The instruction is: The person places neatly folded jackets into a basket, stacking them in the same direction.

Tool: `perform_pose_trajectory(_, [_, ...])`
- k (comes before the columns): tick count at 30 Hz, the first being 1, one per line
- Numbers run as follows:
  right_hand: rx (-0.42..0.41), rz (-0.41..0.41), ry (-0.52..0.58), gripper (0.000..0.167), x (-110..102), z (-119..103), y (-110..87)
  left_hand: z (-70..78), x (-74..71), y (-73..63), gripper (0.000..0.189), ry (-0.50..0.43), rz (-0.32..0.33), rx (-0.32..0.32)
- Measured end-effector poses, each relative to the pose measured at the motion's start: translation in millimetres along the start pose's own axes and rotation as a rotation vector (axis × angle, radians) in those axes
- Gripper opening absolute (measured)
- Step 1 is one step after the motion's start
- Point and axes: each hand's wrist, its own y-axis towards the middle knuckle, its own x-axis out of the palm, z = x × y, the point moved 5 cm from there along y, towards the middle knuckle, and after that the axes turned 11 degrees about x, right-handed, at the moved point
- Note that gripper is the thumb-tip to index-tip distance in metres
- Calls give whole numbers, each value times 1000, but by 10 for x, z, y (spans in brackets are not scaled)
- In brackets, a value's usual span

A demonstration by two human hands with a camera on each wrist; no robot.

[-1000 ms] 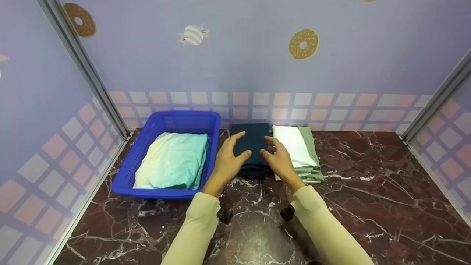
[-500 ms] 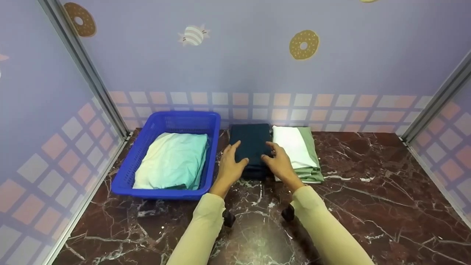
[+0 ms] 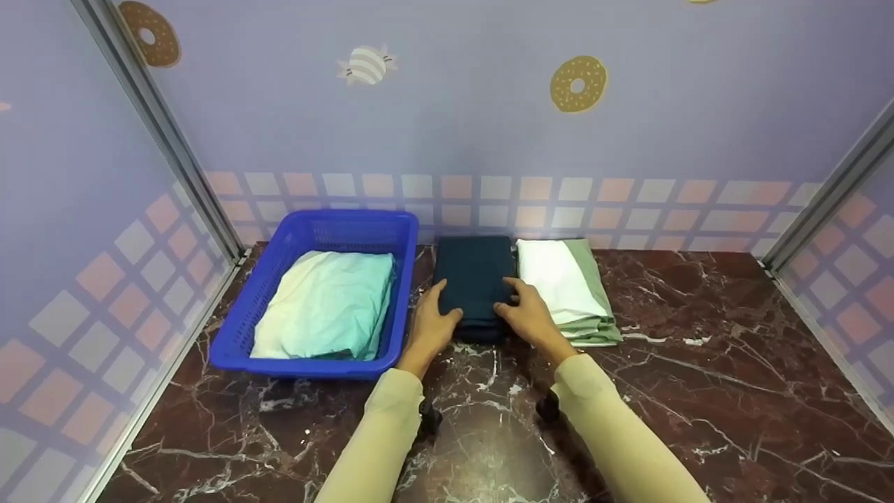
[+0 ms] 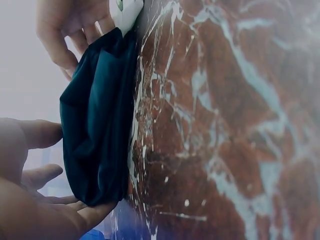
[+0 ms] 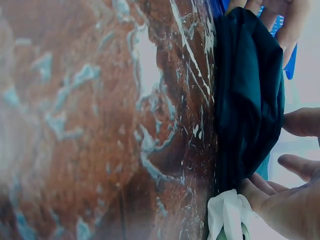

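Observation:
A folded dark blue garment lies on the marble-patterned table between both hands. The left hand grips its left side near the front, thumb on the top face and fingers along the side. Mirroring it, the right hand holds the right side, its fingers between this garment and a folded white and green garment. In the left wrist view the dark garment bulges in soft layers, with the thumb touching its top. The right wrist view shows fingertips tucked against its side. The undersides of the folds are hidden.
On the left stands a blue plastic basket holding a folded cream and turquoise cloth. A patterned wall rises right behind the garments. Side panels bound the table at left and right.
Both hands have drawn back toward the near end of the dark garment and closed in on its sides. The white and green garment's near right corner has shifted slightly right.

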Motion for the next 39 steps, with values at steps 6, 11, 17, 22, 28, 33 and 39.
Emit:
perform_pose_trajectory(6, [-18,27,-65,59,6,0,-51,-38,-33,-24,65,13,30,-25])
perform_pose_trajectory(11, [-77,96,-151,54,21,2,-120,-74,-46,-87,61,-21,85,-42])
perform_pose_trajectory(17, [-128,122,-257,52,44,14,-207,-131,-48,-145,56,-56,124,-46])
perform_pose_trajectory(22, [-119,102,-321,51,40,-3,-251,-166,-70,-164,50,-127,151,-8])
perform_pose_trajectory(28, [-54,85,-376,54,39,12,-287,-195,-82,-210,45,-199,159,13])
perform_pose_trajectory(33, [-48,45,-341,60,52,24,-318,-206,-88,-260,46,-219,153,-17])
perform_pose_trajectory(39, [-24,12,-219,62,6,40,-361,-200,-95,-291,48,-280,164,16])
